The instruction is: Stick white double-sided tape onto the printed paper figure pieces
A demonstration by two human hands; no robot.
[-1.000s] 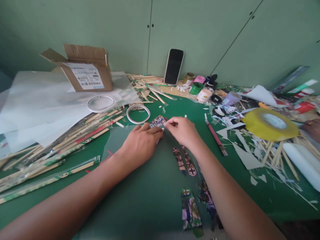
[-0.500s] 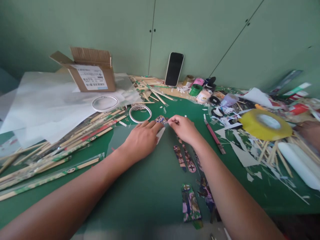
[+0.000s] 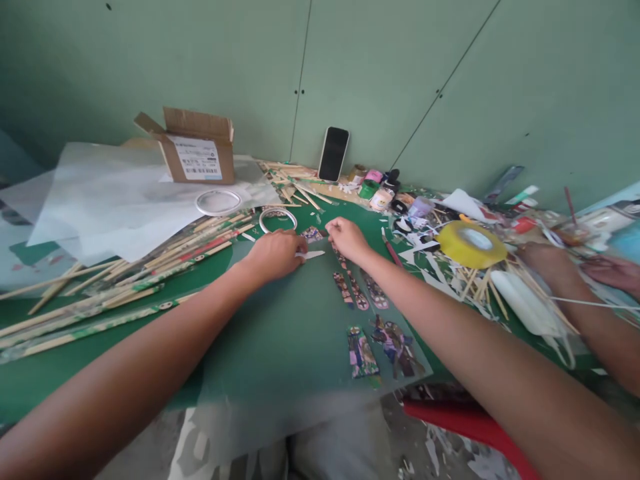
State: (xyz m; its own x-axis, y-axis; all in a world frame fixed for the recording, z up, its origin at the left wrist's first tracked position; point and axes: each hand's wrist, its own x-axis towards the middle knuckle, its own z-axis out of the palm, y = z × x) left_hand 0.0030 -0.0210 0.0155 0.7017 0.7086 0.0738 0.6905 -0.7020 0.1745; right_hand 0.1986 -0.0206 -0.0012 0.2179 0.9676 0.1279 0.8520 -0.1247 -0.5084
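Observation:
My left hand (image 3: 277, 255) is curled above the clear plastic sheet (image 3: 280, 333), its fingers closed on one end of a narrow white paper strip (image 3: 314, 254). My right hand (image 3: 345, 238) is pinched beside a small patterned cutout (image 3: 312, 234); whatever is between its fingertips is too small to make out. Below the right hand, several narrow patterned cutouts (image 3: 358, 293) lie on the sheet. Nearer the front edge are a green and purple cutout (image 3: 363, 352) and a dark purple, figure-like cutout (image 3: 395, 347).
Wrapped wooden sticks (image 3: 130, 293) lie left, by two tape rings (image 3: 277, 220). A carton (image 3: 197, 150), phone (image 3: 334, 154) and paint jars (image 3: 369, 189) stand behind. Right are a yellow tape roll (image 3: 450, 245), paper scraps, a cutter (image 3: 391, 251) and another person's hands (image 3: 545, 263).
My left hand has drawn back from the small patterned cutout and curled onto the white strip. My right hand stays pinched near the cutout. The view has shifted, showing more of the other person's hands.

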